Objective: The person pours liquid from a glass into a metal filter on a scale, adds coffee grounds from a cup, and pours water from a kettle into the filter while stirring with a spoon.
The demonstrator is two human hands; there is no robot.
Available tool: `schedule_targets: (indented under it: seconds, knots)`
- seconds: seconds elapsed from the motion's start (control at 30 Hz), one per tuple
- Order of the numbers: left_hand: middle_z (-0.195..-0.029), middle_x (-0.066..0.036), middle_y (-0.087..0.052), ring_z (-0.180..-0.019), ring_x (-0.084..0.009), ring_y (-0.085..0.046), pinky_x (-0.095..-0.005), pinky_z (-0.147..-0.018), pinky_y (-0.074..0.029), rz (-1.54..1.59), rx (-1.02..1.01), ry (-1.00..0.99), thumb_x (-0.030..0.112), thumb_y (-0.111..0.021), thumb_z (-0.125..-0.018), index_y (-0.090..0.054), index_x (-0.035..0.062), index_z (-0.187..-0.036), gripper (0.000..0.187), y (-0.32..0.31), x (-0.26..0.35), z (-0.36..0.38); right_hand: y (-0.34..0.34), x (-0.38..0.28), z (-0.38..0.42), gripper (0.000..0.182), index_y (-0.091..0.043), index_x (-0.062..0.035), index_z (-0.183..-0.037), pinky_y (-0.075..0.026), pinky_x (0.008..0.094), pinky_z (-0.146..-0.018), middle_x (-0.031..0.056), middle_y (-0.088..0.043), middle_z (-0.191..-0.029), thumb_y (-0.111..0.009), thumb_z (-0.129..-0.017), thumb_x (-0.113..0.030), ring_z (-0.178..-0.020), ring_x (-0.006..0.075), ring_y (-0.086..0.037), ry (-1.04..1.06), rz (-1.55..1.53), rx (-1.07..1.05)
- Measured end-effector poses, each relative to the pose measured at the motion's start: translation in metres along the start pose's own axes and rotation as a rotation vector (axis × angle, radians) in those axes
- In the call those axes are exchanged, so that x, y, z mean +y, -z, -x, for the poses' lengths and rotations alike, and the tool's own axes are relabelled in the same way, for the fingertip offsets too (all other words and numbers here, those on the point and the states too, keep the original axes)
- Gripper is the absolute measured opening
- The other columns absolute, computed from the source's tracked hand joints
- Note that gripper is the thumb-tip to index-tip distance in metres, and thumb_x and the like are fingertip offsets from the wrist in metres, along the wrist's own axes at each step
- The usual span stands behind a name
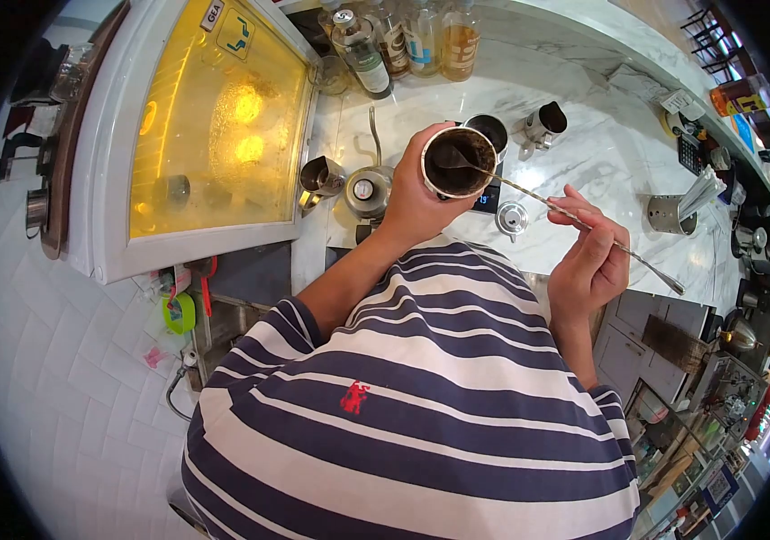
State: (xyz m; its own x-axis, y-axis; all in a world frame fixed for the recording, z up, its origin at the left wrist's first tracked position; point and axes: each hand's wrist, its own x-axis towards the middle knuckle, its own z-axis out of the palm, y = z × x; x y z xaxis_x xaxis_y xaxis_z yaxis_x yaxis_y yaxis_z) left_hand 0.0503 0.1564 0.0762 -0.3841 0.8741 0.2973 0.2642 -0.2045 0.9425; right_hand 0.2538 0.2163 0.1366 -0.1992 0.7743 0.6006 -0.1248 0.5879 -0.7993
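Observation:
Near the top centre, my left hand point(417, 200) is wrapped round a white-rimmed cup point(427, 182) with dark contents. My right hand point(588, 258) pinches a long twisted bar spoon point(529, 192), whose bowl end lies inside the cup while its other end points to the lower right. Behind the cup, a dark round vessel point(490, 129) stands by a scale point(486, 200) with lit digits, partly hidden. A metal gooseneck kettle point(365, 192) is to the left of my left hand. Between my hands sits a small silver lidded item point(511, 219) on the marble counter point(574, 135).
Metal pitchers point(320, 178) point(545, 124) stand left and right of the cup. Bottles point(362, 58) line the counter's back. At left is a yellow-lit glass-front fridge point(223, 126). A metal holder point(670, 214) with straws stands at right.

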Motion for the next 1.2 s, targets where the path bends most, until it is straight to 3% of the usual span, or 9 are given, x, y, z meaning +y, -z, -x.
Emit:
schedule_targets:
  seconds: [0.43, 0.53, 0.73, 1.03, 1.2]
  knots:
    - [-0.132, -0.014, -0.061, -0.121, -0.0226, -0.063, -0.0358, -0.105, -0.050, -0.132, -0.011, -0.069, 0.005, -0.092, -0.070, -0.044, 0.0022, -0.145, 0.089, 0.007, -0.005, 0.001, 0.001, 0.004, 0.006, 0.031, -0.058, 0.0031, -0.103, -0.053, 0.0567, -0.101, 0.0209, -0.074, -0.087, -0.035, -0.112, -0.015, -0.092, 0.0317, -0.075, -0.064, -0.004, -0.043]
    - [-0.131, -0.013, -0.062, -0.120, -0.0232, -0.063, -0.0361, -0.104, -0.050, -0.153, -0.018, -0.066, 0.005, -0.092, -0.070, -0.045, 0.0024, -0.144, 0.088, 0.009, -0.005, 0.001, 0.004, 0.007, 0.009, 0.032, -0.058, 0.0032, -0.104, -0.051, 0.0549, -0.105, 0.0218, -0.074, -0.092, -0.034, -0.113, -0.016, -0.091, 0.0309, -0.075, -0.122, -0.014, -0.037]
    - [-0.129, -0.013, -0.063, -0.120, -0.0235, -0.063, -0.0360, -0.103, -0.050, -0.255, -0.055, -0.036, 0.007, -0.092, -0.070, -0.049, 0.0025, -0.141, 0.084, 0.009, -0.008, 0.001, 0.015, 0.030, 0.022, 0.032, -0.057, 0.0032, -0.107, -0.052, 0.0472, -0.104, 0.0244, -0.072, -0.102, -0.036, -0.114, -0.021, -0.092, 0.0300, -0.074, -0.463, -0.244, 0.129]
    - [-0.131, -0.014, -0.063, -0.121, -0.0249, -0.063, -0.0375, -0.104, -0.050, -0.343, -0.020, -0.006, 0.009, -0.091, -0.072, -0.049, 0.0029, -0.143, 0.083, 0.011, -0.018, 0.004, 0.038, 0.047, 0.029, 0.032, -0.057, 0.0017, -0.108, -0.054, 0.0427, -0.096, 0.0202, -0.074, -0.089, -0.038, -0.114, -0.024, -0.093, 0.0329, -0.074, -0.559, -0.427, 0.242]
    - [-0.129, -0.015, -0.064, -0.119, -0.0244, -0.065, -0.0371, -0.102, -0.052, -0.381, 0.011, 0.010, 0.009, -0.091, -0.073, -0.047, 0.0013, -0.143, 0.083, 0.016, -0.023, 0.007, 0.057, 0.059, 0.019, 0.032, -0.056, 0.0021, -0.109, -0.055, 0.0439, -0.096, 0.0202, -0.073, -0.091, -0.039, -0.114, -0.025, -0.093, 0.0333, -0.074, -0.525, -0.317, 0.331]
